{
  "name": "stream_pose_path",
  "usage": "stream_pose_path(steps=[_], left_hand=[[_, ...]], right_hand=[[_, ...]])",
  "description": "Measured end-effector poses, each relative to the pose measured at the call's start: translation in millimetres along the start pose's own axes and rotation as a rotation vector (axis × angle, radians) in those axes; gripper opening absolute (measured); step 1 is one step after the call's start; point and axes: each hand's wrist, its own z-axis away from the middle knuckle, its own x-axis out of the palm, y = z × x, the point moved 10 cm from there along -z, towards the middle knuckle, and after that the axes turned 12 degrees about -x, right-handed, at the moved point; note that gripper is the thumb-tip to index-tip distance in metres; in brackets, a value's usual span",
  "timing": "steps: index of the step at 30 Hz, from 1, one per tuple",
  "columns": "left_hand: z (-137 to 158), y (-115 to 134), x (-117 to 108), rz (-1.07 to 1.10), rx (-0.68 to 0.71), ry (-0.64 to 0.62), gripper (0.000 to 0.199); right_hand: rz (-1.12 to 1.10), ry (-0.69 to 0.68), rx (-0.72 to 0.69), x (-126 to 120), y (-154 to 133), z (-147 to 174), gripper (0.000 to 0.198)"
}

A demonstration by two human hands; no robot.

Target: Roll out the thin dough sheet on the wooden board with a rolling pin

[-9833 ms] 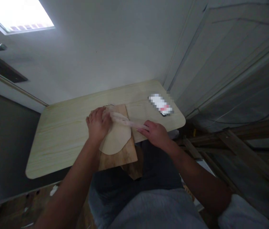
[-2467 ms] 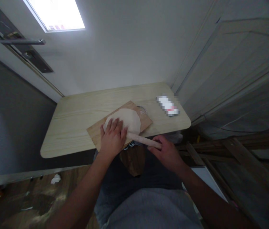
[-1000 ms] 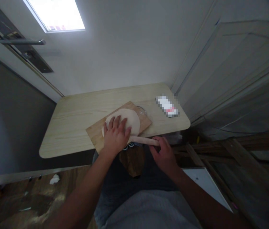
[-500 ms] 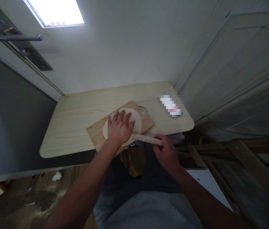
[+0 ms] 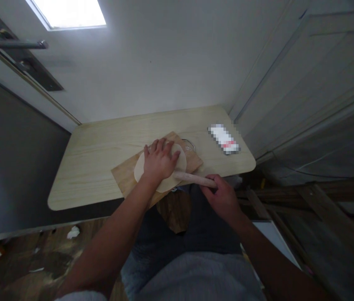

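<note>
A flat round sheet of dough (image 5: 181, 158) lies on a wooden board (image 5: 122, 174), which sits at a slant across the front edge of the table. My left hand (image 5: 160, 162) rests palm down on the dough with its fingers spread. In my right hand (image 5: 222, 195) is one end of a pale rolling pin (image 5: 194, 179), fingers wrapped round it. The pin's other end touches the near right part of the dough, beside my left hand. Part of the dough is hidden under the left hand and forearm.
The light wooden table (image 5: 101, 146) stands against a white door with a metal handle (image 5: 16, 44). A phone (image 5: 223, 139), its screen blurred out, lies at the table's right. Wooden beams (image 5: 330, 209) are at the lower right, and a crumpled white scrap (image 5: 73, 232) is on the floor.
My left hand has shifted slightly up and to the right over the dough. The rolling pin and my right hand have moved a little up and right.
</note>
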Motion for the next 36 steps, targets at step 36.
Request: stream_pose_path(steps=[36], left_hand=[[-28.0, 15.8, -0.9, 0.041, 0.026, 0.039, 0.055]], right_hand=[[0.064, -0.102, 0.039, 0.7, 2.1, -7.6, 0.016]])
